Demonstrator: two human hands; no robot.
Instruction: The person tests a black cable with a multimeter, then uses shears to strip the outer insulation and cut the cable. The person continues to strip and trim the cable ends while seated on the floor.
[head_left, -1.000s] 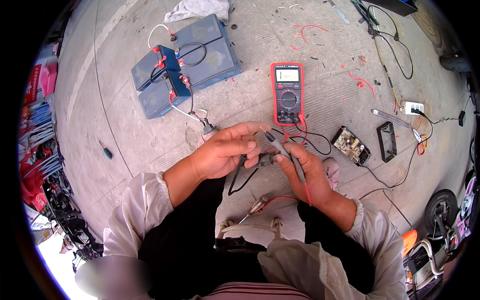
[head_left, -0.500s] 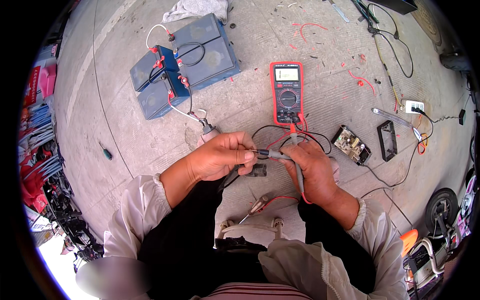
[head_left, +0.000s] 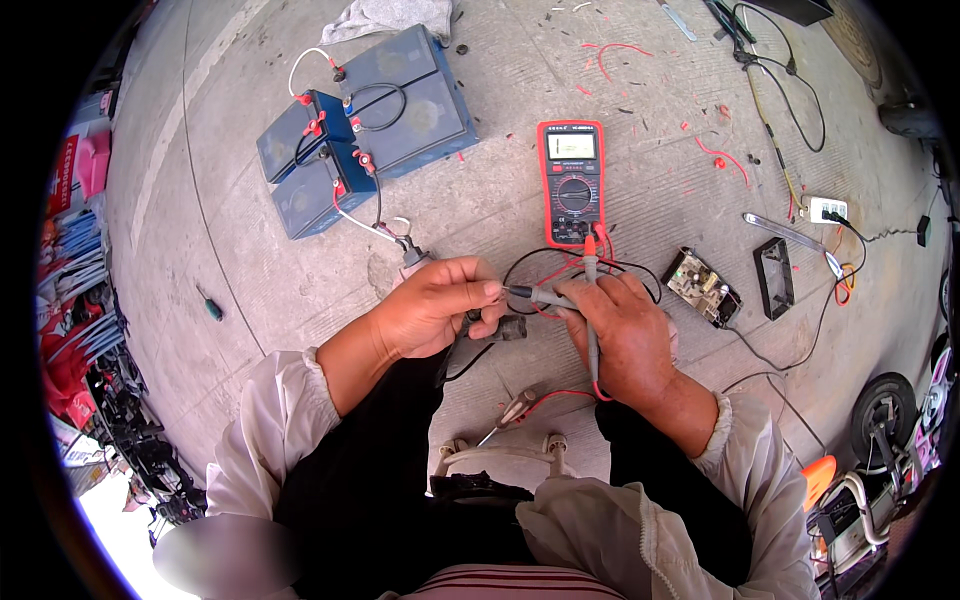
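Note:
My left hand (head_left: 435,308) is closed, thumb against forefinger, around a dark plug (head_left: 511,327) whose end sticks out past the fingers. A black cable hangs below it. My right hand (head_left: 625,330) grips two grey multimeter probes. One, the black-ended probe (head_left: 541,295), points left with its tip at my left fingertips; whether it touches metal there is too small to tell. The other, the red-ended probe (head_left: 591,258), stands nearly upright between my fingers, its red end toward the meter. Beyond my hands lies the red-and-black multimeter (head_left: 573,185), its display lit.
Several blue-grey batteries (head_left: 415,110) joined by wires lie at far left. To the right are an opened circuit board case (head_left: 702,288), its black cover (head_left: 774,278) and a white power strip (head_left: 828,212). Screwdrivers lie at left (head_left: 209,304) and between my legs (head_left: 513,412).
The plug in my left hand has shifted up slightly. My right hand has tilted the probes a little, and the black-ended one has risen with its tip still by my left fingertips.

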